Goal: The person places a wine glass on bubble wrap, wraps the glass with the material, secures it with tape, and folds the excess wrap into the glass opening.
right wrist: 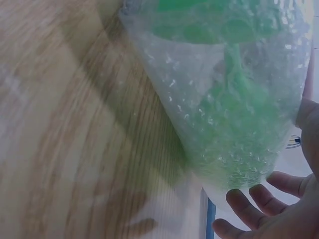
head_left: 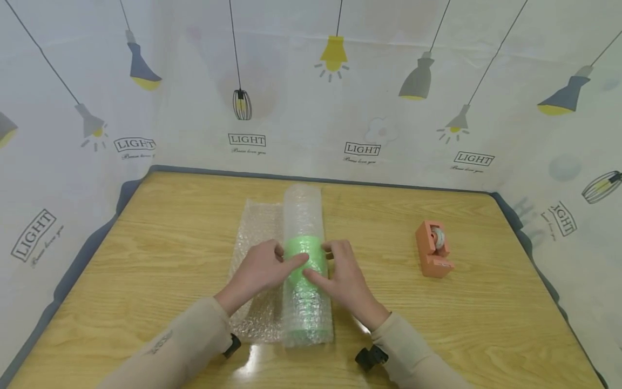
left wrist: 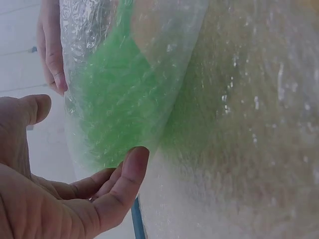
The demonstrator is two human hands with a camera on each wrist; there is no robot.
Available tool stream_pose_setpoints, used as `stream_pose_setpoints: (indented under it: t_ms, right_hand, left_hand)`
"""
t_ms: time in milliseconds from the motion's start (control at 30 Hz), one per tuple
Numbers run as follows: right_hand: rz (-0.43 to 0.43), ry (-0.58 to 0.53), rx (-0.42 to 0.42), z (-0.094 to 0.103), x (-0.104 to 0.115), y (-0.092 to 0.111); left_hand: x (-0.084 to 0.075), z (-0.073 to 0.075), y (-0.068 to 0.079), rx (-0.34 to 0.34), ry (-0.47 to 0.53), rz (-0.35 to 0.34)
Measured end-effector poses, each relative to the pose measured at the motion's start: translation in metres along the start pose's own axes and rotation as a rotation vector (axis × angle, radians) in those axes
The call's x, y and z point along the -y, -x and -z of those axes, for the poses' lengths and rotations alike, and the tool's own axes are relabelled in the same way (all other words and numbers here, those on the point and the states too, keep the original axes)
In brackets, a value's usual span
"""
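A green goblet point(right wrist: 234, 107) shows through clear bubble wrap, its foot, stem and bowl lying sideways inside a long roll point(head_left: 302, 210). A flat length of the bubble wrap point(head_left: 257, 227) extends from the roll's left side over the table. My left hand point(head_left: 267, 265) holds the roll from the left, curved fingers at its side and thumb over the top. From the right, my right hand point(head_left: 345, 275) holds it too, its fingertips point(right wrist: 239, 201) at the wrap and its thumb across the top. The two thumbs come close together above the green part.
An orange tape dispenser point(head_left: 432, 251) with a tape roll in it stands on the wooden table point(head_left: 379, 216), to the right of the bubble wrap. Behind the table and at both sides hangs a pale cloth point(head_left: 291, 108) printed with lamps.
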State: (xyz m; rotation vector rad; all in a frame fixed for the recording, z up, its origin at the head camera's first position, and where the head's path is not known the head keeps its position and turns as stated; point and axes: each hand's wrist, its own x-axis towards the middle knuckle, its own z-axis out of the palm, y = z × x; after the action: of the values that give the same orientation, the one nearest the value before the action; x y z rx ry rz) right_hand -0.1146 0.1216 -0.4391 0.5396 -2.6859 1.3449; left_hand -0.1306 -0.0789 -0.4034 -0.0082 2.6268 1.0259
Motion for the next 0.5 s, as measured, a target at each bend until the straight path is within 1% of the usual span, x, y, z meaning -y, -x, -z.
stream_pose_setpoints:
  t_ms: [133,333,500]
  right_hand:
    - [-0.010,0.007,0.004,-0.0024,0.0015,-0.0005]
    - [0.014,0.009,-0.020,-0.0057,0.0032,-0.0005]
    - [-0.015,-0.003,-0.026,-0.0068,0.0043,-0.0010]
  left_hand:
    - [-0.0014,-0.0009,-0.0026,0.002,-0.003,0.017]
    - [-0.0021,-0.0009,-0.0061,0.000,-0.004,0.023]
    - [-0.0016,0.0010,-0.0085,0.013,0.008,0.028]
